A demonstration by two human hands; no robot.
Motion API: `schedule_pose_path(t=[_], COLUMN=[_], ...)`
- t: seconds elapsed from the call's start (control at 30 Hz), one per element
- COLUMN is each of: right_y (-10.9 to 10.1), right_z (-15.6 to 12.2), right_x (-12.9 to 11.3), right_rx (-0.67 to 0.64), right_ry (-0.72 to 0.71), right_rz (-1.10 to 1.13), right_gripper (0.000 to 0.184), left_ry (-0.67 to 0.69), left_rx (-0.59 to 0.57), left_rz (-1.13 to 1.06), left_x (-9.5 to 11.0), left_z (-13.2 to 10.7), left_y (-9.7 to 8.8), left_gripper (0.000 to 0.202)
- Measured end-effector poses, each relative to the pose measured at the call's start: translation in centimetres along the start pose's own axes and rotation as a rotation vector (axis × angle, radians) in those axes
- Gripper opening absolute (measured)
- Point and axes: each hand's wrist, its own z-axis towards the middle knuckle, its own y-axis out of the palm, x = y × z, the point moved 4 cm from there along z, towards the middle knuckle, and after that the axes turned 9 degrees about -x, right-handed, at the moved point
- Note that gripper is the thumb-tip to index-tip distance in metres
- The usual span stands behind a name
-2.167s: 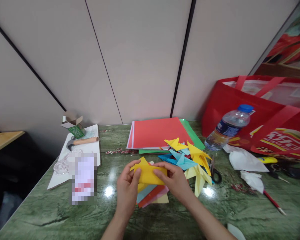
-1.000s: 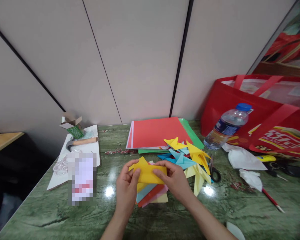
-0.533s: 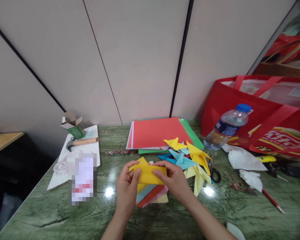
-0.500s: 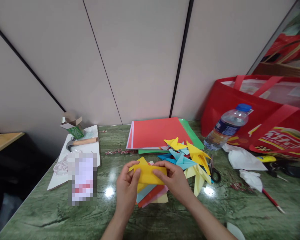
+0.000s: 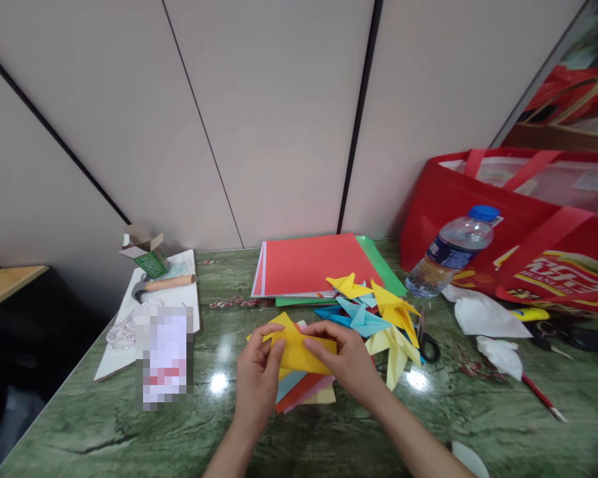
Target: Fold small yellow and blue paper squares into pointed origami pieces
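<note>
A partly folded yellow paper is held just above the green marbled table. My left hand pinches its left end between thumb and fingers. My right hand pinches its top right edge. Under the paper lies a small stack of coloured square sheets, blue, red, pink and pale yellow. Just to the right sits a heap of folded paper shapes in yellow and blue.
A stack of large red and green sheets lies by the wall. A water bottle, a red bag, crumpled tissues and scissors are on the right. A hammer and small box are on the left.
Both hands have turned the yellow paper slightly, so its left end tilts up and its right end lies lower. The camera view has shifted a little.
</note>
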Motion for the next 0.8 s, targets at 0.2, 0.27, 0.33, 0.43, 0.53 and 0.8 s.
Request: schedule_pose_path(t=[0.2,0.27,0.33,0.43,0.53,0.8], right_y=[-0.1,-0.1,-0.1,-0.2,-0.3,-0.8], right_z=[0.0,0.0,0.0,-0.1,0.0,0.0], right_x=[-0.1,-0.2,-0.2,-0.3,-0.3,-0.2], right_rx=[0.012,0.014,0.012,0.014,0.024,0.106], right_ry=[-0.002,-0.009,-0.013,-0.015,0.003,0.033], right_rz=[-0.020,-0.041,-0.068,-0.101,-0.093,-0.027], right_gripper=[0.009,0.010,0.010,0.012,0.015,0.022], left_ry=[0.010,0.004,0.003,-0.016,-0.087,-0.230], left_rx=[-0.004,-0.001,0.005,0.008,-0.001,-0.067], left_rz=[0.064,0.064,0.063,0.050,-0.060,-0.162], left_x=[-0.2,-0.2,-0.2,-0.1,-0.4,-1.2], left_z=[-0.2,-0.2,-0.2,-0.1,0.1,0.2], left_y=[0.1,0.1,0.1,0.1,0.1,0.7], left_gripper=[0.021,0.021,0.021,0.026,0.037,0.029])
